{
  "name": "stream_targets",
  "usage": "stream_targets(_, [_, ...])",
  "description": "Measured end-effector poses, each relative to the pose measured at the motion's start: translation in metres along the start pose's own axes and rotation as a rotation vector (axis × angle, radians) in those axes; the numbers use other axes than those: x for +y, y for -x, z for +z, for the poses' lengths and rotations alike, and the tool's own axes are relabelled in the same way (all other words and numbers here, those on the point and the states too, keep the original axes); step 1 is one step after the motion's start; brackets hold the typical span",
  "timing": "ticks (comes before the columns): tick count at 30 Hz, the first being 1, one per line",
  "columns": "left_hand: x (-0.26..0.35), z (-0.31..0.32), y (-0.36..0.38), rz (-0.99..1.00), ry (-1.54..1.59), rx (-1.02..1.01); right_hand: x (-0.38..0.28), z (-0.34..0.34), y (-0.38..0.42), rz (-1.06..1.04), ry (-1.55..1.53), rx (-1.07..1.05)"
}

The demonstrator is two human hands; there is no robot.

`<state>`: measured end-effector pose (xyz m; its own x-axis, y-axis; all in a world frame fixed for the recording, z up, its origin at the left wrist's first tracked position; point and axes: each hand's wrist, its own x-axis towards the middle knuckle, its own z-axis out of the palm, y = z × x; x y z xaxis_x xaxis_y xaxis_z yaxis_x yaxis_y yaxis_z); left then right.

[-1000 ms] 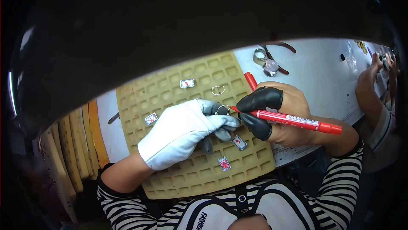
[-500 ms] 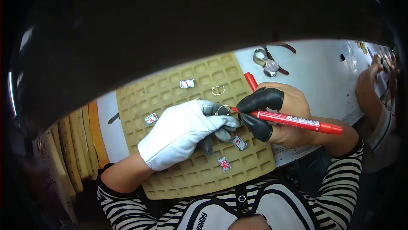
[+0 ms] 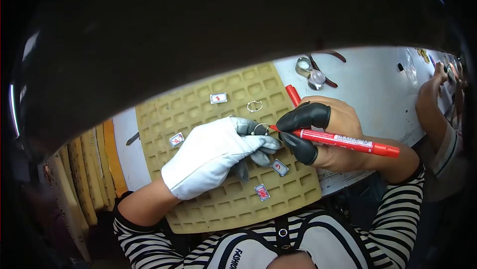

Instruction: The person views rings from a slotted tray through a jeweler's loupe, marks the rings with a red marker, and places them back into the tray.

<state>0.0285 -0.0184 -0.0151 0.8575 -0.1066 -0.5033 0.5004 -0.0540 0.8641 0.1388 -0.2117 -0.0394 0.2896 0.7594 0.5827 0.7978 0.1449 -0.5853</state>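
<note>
My left hand (image 3: pixel 218 152), in a white glove with grey fingers, pinches a thin metal ring-shaped piece of jewelry (image 3: pixel 262 124) with small beads on it. My right hand (image 3: pixel 328 132), with black covers on its thumb and finger, grips a red marker (image 3: pixel 343 140). The marker's tip meets or nearly meets the ring's right side; contact is too small to tell. Below both hands lies a yellow tray (image 3: pixel 233 214) with rows of square pockets. A second similar ring (image 3: pixel 255 106) rests on it just above the held one.
Small labels lie on the tray: top (image 3: pixel 218 98), left (image 3: pixel 176 140), right (image 3: pixel 279 167) and bottom (image 3: pixel 262 192). The red cap (image 3: pixel 293 94), a loupe (image 3: pixel 310 73) and pliers (image 3: pixel 328 81) are beyond. Yellow trays (image 3: pixel 82 174) stand at left; another person's arm (image 3: pixel 431 100) is at right.
Both hands hold nearly the same pose. The marker and right hand have shifted very slightly left.
</note>
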Motion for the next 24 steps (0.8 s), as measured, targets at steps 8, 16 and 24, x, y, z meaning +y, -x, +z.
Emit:
stream_targets(8, [0.0047, 0.0019, -0.0002, -0.006, 0.062, -0.012, -0.0013, -0.0008, -0.0005, 0.012, 0.024, -0.011])
stream_targets(16, [-0.0022, 0.0019, -0.0025, 0.0, 0.117, 0.015, -0.0036, -0.0011, -0.001, 0.031, -0.015, 0.018])
stream_targets(24, [0.0002, 0.002, -0.0032, -0.024, 0.109, 0.011, -0.0001, -0.0005, -0.0004, -0.015, 0.011, 0.008])
